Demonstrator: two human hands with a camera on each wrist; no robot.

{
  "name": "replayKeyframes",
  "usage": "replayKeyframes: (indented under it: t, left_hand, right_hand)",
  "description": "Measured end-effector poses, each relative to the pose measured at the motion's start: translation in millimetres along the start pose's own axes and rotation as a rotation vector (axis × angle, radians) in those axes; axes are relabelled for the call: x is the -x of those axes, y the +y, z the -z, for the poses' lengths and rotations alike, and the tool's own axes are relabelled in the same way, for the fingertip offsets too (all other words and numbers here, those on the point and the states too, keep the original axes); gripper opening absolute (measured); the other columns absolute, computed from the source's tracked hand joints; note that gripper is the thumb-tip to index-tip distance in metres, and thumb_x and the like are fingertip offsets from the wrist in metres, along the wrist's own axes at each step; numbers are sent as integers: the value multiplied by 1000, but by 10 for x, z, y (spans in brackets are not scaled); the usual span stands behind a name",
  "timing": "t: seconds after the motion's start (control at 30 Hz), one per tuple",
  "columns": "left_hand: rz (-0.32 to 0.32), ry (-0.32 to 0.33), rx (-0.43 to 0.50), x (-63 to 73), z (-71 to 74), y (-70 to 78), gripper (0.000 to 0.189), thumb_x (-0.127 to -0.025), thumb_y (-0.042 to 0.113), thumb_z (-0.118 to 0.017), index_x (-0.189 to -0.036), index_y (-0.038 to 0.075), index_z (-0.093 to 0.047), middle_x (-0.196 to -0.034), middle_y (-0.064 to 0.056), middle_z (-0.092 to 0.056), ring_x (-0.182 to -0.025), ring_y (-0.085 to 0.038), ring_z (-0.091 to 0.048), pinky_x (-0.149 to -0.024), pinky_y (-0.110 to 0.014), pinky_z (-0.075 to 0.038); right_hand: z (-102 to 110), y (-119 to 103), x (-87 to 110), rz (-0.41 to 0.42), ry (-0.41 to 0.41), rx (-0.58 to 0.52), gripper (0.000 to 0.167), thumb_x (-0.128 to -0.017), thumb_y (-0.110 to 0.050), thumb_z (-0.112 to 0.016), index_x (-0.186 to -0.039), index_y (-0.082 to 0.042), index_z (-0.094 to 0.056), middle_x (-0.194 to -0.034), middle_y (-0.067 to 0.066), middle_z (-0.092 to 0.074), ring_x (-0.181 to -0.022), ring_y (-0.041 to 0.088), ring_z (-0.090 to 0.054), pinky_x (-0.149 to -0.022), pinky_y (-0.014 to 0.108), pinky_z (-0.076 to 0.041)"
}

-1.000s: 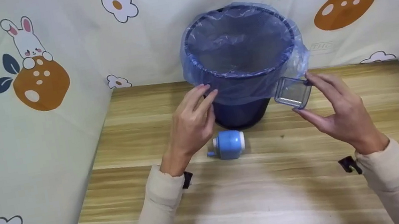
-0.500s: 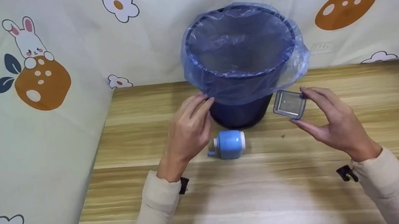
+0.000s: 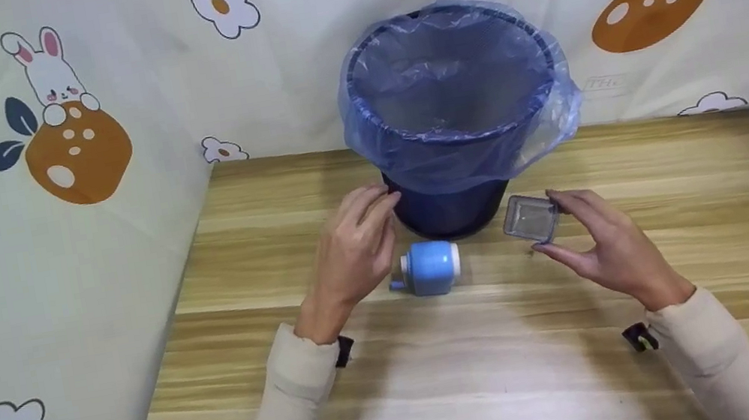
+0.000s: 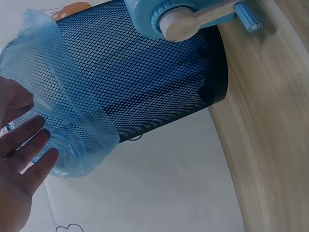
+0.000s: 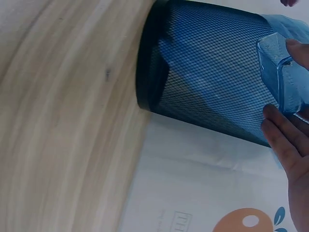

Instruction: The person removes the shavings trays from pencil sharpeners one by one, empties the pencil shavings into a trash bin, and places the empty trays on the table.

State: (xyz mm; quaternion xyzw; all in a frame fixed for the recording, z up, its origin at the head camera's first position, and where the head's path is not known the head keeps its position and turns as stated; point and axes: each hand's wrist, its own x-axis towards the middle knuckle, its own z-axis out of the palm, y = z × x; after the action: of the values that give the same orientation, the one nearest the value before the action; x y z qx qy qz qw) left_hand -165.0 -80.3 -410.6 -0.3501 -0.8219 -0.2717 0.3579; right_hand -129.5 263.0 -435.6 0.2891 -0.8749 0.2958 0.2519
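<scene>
In the head view my right hand (image 3: 612, 242) pinches a small clear shavings drawer (image 3: 530, 218) between thumb and fingers, to the right of the bin's base. The right wrist view shows the drawer (image 5: 275, 72) as a see-through box with bluish walls; it looks empty. My left hand (image 3: 354, 247) holds nothing, its fingers loosely bent in front of the bin's left side. A blue hand-crank pencil sharpener (image 3: 431, 268) rests on the table below the bin, right of the left hand. Its white crank arm with blue knob (image 4: 247, 18) shows in the left wrist view.
A dark mesh waste bin (image 3: 455, 212) stands against the back wall, lined with a blue plastic bag (image 3: 443, 168) folded over its rim. A wood-grain table (image 3: 508, 370) lies under everything. Patterned sheeting (image 3: 91, 288) walls off the left and back.
My right hand has moved down and left with the shavings drawer, away from the bag's edge toward the table. The left hand has dropped slightly. The sharpener has stayed put.
</scene>
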Motion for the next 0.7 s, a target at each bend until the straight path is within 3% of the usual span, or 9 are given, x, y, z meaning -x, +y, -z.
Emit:
replayKeyframes:
  t: [0.2, 0.47, 0.7]
  left_hand:
    - [9, -13, 2, 9, 15, -3, 25, -87, -2, -61, -110, -2, -71, -114, -17, -67, -110, -29, -63, -101, -35, -51]
    - [31, -35, -5, 34, 18, -10, 26, -86, -2, -63, -111, -2, -71, -115, -17, -67, -110, -29, -63, -100, -35, -51]
    - [41, -66, -19, 62, 5, -3, 25, -89, 0, -61, -111, -2, -72, -113, -16, -68, -108, -28, -64, -100, -33, -51]
  right_hand:
    - [-84, 62, 48, -54, -66, 10, 70, -68, -11, -91, -129, 3, -60, -116, 13, -66, -100, 24, -67, -88, 30, -53]
    - [-173, 100, 88, -94, -151, -52, 67, -72, -14, -89, -129, 5, -59, -114, 17, -66, -99, 28, -69, -83, 41, -58]
    - [-244, 129, 136, -130, -210, -62, 66, -74, -18, -88, -129, 6, -58, -112, 15, -67, -97, 30, -70, -83, 44, -58]
